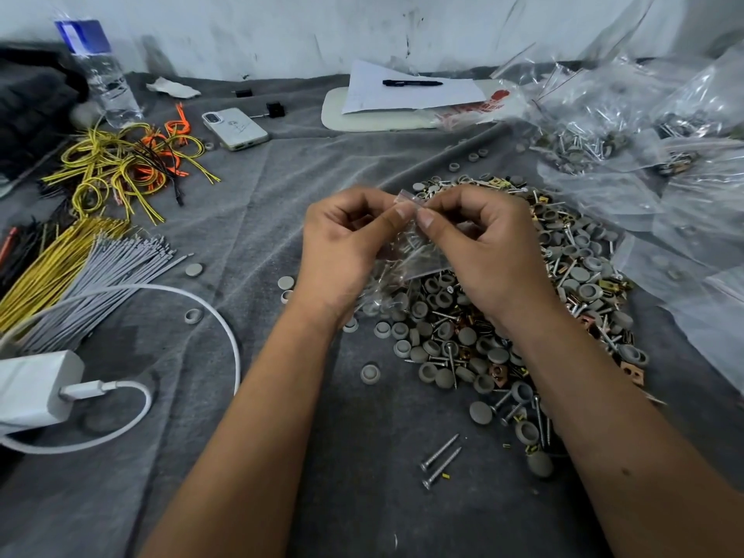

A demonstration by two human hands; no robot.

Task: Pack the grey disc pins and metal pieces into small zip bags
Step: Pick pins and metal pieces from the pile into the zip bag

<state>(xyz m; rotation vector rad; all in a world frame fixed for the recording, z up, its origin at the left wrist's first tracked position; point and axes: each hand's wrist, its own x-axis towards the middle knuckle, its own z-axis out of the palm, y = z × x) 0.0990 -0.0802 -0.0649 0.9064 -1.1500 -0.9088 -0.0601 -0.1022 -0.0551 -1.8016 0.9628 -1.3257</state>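
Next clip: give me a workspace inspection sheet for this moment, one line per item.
Surface: grey cloth, wrinkled.
Job's things: small zip bag holding screws, above the pile of grey caps, screws and metal clips.
Clutter: phone, water bottle, pen on paper, bagged parts.
Grippers: left hand and right hand pinch the bag's top.
Cables: white charger cable, yellow wires, grey cable ties.
Surroundings: scuffed white wall.

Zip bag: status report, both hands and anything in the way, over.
Left hand and right hand both pinch the zip bag top. Screws visible inside it. Held above the parts pile. Nothing in the way.
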